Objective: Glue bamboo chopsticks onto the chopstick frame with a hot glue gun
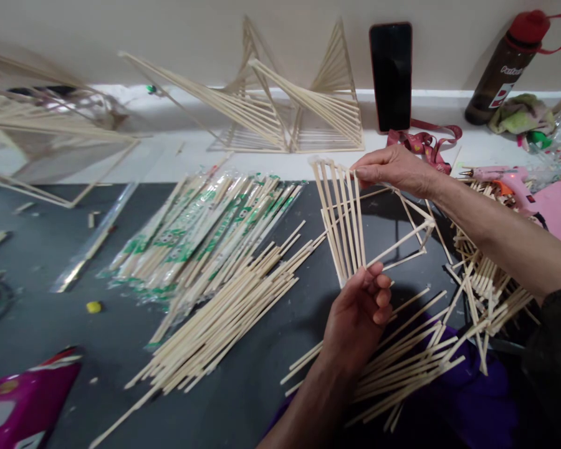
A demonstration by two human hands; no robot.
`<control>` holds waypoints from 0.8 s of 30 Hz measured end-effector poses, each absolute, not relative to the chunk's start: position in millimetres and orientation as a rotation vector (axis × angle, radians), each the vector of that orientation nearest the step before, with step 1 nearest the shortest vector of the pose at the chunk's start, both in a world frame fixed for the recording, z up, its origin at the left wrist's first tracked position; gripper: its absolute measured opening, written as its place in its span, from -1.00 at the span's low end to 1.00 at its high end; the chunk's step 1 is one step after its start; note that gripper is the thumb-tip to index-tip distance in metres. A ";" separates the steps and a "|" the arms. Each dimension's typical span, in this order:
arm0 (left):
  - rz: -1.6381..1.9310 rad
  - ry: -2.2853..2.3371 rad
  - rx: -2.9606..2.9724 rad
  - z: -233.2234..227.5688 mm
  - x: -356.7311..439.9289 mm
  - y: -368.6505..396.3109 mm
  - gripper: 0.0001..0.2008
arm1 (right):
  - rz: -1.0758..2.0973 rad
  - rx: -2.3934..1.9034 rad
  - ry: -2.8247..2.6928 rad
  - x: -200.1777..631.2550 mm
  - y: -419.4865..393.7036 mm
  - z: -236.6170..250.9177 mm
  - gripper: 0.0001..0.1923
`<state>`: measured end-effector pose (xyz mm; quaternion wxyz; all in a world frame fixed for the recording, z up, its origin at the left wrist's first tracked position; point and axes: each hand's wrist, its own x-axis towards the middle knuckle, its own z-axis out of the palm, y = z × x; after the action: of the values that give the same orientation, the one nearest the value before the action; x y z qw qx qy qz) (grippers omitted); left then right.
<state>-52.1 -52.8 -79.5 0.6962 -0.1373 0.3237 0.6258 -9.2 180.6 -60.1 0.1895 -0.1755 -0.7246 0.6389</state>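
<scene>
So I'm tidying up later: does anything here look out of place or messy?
Small stick offcuts and a yellow blob lie scattered on the dark mat at left. The loose sticks sprawl fanned out, not stacked.

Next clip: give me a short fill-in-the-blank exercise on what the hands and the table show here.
1. Both hands hold a frame made of thin wooden ____.
2. The left hand grips the frame's ____ end.
3. The black phone leans upright against the ____.
4. The bottle at the far right has a ____ cap.

Missing words: sticks; lower; wall; red
</scene>
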 end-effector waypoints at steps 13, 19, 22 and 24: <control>1.398 0.711 -0.322 -79.5 -52.3 -53.0 -0.84 | 1.818 -0.504 -1.989 -9.1 179.5 -59.9 -0.91; 1.404 0.715 -0.315 -80.0 -51.7 -52.3 -0.85 | 1.811 -0.558 -1.980 -9.4 177.3 -56.8 -0.92; 1.400 0.721 -0.314 -79.8 -51.9 -52.7 -0.86 | 1.795 -0.559 -1.991 -8.7 177.1 -56.4 -0.91; 1.395 0.722 -0.304 -79.8 -52.1 -53.1 -0.88 | 1.791 -0.548 -2.008 -8.0 177.1 -56.5 -0.90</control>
<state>-52.1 -53.1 -79.8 0.6967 -0.1361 0.3238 0.6255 -8.0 177.1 -56.5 0.1965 -0.1957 -0.7171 0.6394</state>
